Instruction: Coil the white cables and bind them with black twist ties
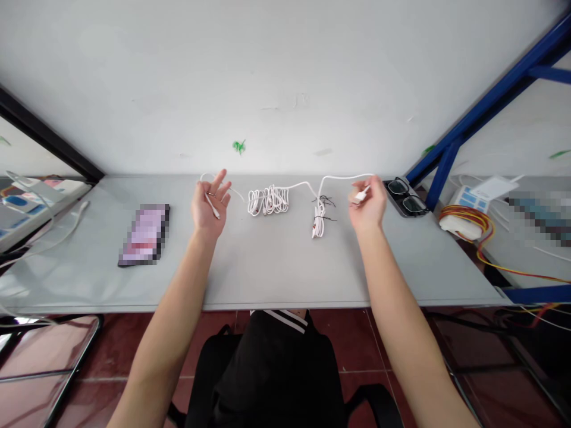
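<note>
On the pale grey desk (276, 279), both hands are raised above the surface, well apart. The left hand (209, 205) is open with spread fingers, and a thin white plug (214, 207) lies against its palm, but I cannot tell if it is gripped. The right hand (369, 203) is closed in a pinch on a wider white plug (360, 194). Between the hands, a white cable (304, 183) runs past a loose white coil (268, 201), and a smaller white bundle (319, 219) tied with dark wire lies near it. A pixelated phone (145, 235) lies left of the left hand, and black glasses (405, 198) lie just beside the right hand.
</note>
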`<action>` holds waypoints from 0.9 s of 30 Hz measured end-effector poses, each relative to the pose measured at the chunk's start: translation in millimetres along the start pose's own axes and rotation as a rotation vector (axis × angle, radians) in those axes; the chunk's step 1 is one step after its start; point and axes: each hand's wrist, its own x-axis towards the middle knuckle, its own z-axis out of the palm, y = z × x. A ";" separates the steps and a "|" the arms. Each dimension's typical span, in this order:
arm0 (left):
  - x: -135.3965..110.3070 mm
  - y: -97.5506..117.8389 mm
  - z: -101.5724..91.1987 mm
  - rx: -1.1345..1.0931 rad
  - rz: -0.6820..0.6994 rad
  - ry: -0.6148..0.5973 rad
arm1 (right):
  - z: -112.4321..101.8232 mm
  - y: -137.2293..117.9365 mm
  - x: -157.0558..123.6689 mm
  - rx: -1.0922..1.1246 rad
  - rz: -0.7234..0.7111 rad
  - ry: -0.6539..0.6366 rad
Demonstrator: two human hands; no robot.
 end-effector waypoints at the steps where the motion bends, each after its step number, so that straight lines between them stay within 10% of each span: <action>1: 2.7 0.1 -3.6 0.006 0.045 0.021 | -4.9 -4.6 5.1 0.016 -0.028 0.060; 13: 15.5 41.1 -27.9 -0.284 0.302 0.553 | -34.8 -43.1 30.4 0.207 -0.124 0.430; 27: -12.4 20.8 14.3 -0.193 -0.169 -0.049 | 14.1 -15.2 -9.1 0.039 0.128 -0.151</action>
